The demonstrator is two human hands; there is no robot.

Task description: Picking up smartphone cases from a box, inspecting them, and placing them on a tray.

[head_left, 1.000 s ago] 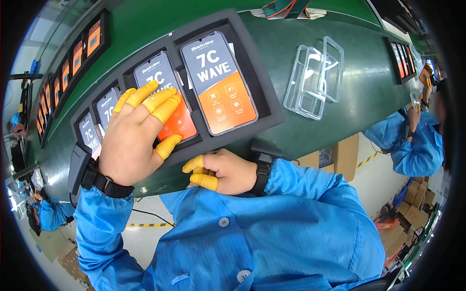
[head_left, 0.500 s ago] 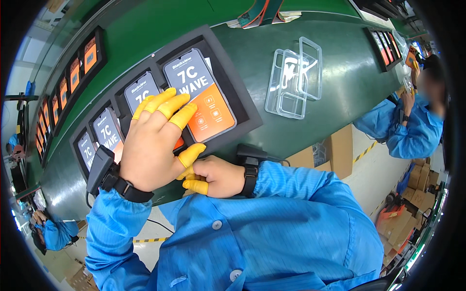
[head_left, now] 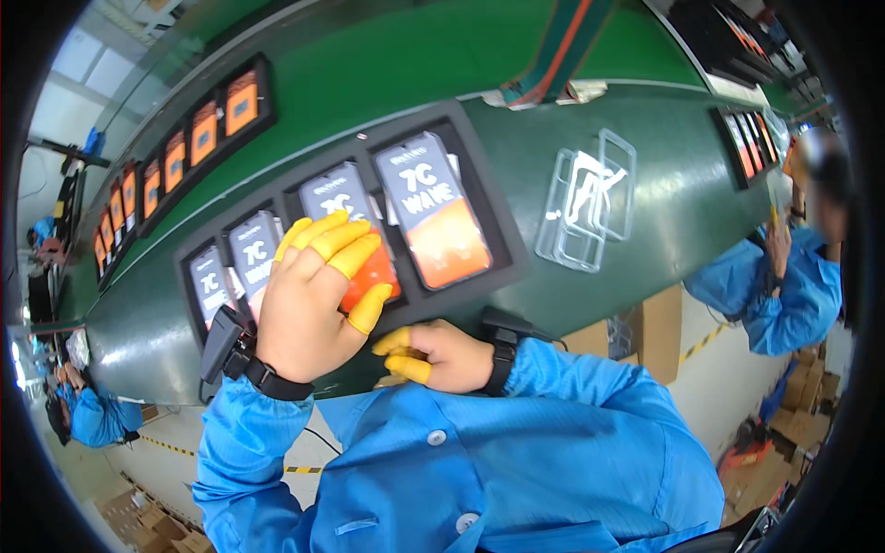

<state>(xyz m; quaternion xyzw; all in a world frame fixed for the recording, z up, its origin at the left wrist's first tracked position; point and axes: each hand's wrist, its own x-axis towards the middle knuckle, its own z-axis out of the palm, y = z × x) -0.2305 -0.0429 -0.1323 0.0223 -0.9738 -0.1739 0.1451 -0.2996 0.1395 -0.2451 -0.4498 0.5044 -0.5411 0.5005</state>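
Note:
A black foam tray on the green bench holds several flat phone-shaped pieces with grey and orange faces. My left hand, with yellow finger cots, lies over the second piece from the right. Its fingers are stretched out and the thumb points aside; no grip on anything shows. The rightmost piece lies uncovered in its slot. My right hand, also in yellow finger cots, rests at the bench's near edge beside the tray. Its thumb and forefinger are bent but apart, and nothing shows between them.
Clear plastic cases lie right of the tray. Another tray with orange-faced pieces stands at the far left, and a further one at the far right. A co-worker in blue sits at the right. Cardboard boxes stand below the bench.
The whole view has shifted, so the tray sits further right and lower in it. My left fingertips have drawn back from the rightmost piece. My hands have moved apart.

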